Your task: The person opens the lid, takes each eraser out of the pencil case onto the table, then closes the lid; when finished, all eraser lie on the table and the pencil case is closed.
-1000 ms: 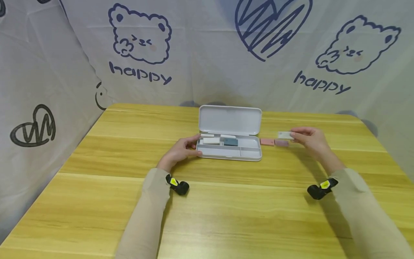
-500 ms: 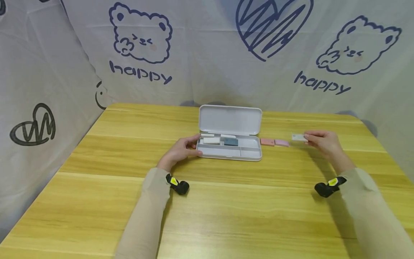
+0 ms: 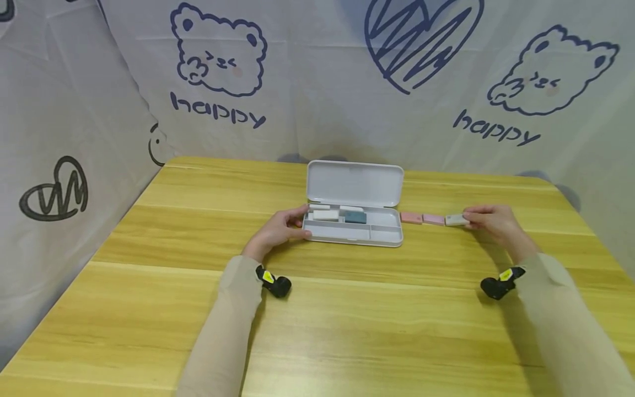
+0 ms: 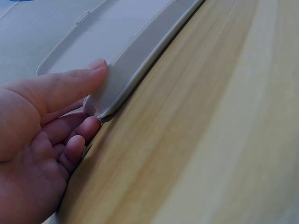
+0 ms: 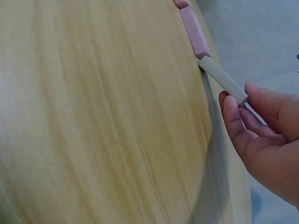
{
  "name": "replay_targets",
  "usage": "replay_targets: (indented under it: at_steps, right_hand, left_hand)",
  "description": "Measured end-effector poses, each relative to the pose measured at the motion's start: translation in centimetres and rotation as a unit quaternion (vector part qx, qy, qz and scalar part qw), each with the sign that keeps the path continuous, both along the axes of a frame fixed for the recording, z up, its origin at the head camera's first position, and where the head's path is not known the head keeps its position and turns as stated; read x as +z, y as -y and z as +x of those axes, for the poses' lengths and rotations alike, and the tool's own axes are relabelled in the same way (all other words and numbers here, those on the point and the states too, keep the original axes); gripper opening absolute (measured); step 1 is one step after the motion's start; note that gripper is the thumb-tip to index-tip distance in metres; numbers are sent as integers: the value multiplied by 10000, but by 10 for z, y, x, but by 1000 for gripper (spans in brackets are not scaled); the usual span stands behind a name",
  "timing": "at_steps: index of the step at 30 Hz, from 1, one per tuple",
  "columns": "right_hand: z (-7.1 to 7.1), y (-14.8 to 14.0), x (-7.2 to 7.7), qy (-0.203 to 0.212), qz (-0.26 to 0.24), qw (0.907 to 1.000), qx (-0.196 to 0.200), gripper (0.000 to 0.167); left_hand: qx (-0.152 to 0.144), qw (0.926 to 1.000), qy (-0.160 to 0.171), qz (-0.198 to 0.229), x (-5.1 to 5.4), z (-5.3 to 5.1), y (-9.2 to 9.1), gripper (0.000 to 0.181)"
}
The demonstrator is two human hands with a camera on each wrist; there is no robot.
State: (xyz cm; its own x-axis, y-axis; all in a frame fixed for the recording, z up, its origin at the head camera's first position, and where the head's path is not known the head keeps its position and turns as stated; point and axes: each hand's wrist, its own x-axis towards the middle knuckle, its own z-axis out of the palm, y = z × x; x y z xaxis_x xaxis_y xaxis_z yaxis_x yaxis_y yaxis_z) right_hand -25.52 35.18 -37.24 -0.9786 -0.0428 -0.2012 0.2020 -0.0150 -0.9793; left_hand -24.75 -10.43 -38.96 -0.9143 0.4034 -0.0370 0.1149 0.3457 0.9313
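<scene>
A white pencil case lies with its lid raised, holding several white blocks and a blue-grey one in its back compartment. My left hand grips the case's left end, thumb on the front edge in the left wrist view. With thumb and fingertips, my right hand pinches the right end of a white block. The block's other end meets a light purple block, which adjoins a pink block beside the case's right side.
The wooden table extends in front of the case and to both sides. Behind it hangs a pale cloth printed with bears and a heart. A small black wrist camera is worn on each wrist.
My right hand has moved right and then down, bringing the white block from above the purple block to its right end. The left hand keeps its grip on the case.
</scene>
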Motion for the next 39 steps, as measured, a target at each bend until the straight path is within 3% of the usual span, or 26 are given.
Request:
replay_targets:
  at_steps: [3,5,6,8,10,12,15,19,23,28,32,35,39]
  right_hand:
    - [0,-1,1,90,315,9994,128,22]
    - [0,-1,0,4,866,9959,266,11]
    - [0,-1,0,-85,1301,9909,339,13]
    - [1,-1,0,-252,2247,9730,454,31]
    - [2,0,0,-434,3076,9491,514,48]
    - [3,2,0,-498,3508,9337,514,51]
    - [3,3,0,-517,3796,9222,520,49]
    - [2,3,0,-494,3997,9135,573,46]
    - [2,5,1,-493,4028,9119,607,44]
    - [4,7,4,-576,4071,9101,519,42]
    - [5,13,9,-983,4361,8941,275,35]
    - [5,23,13,-1265,4405,8888,86,32]
    - [1,39,14,-1357,4246,8951,-65,30]
  left_hand:
    - [-11,10000,-6,16,1,0,0,67]
    - [2,10000,-16,7,-4,-3,0,68]
    - [12,10000,-28,1,-8,-6,0,68]
    - [32,10000,-64,-21,-10,-7,1,68]
    - [51,10000,-67,-51,-10,-7,1,68]
    - [56,10000,-45,-41,-9,-6,1,68]
    - [53,10000,27,26,-3,-2,0,68]
    - [29,9999,86,83,10,7,-2,67]
    - [2,10000,49,40,16,11,-3,66]
    - [-9,10000,4,38,2,0,-1,67]
    - [35,10000,-23,6,-8,-6,0,68]
    - [54,10000,-34,-11,-10,-6,1,67]
    - [41,10000,-20,-13,-9,-6,2,67]
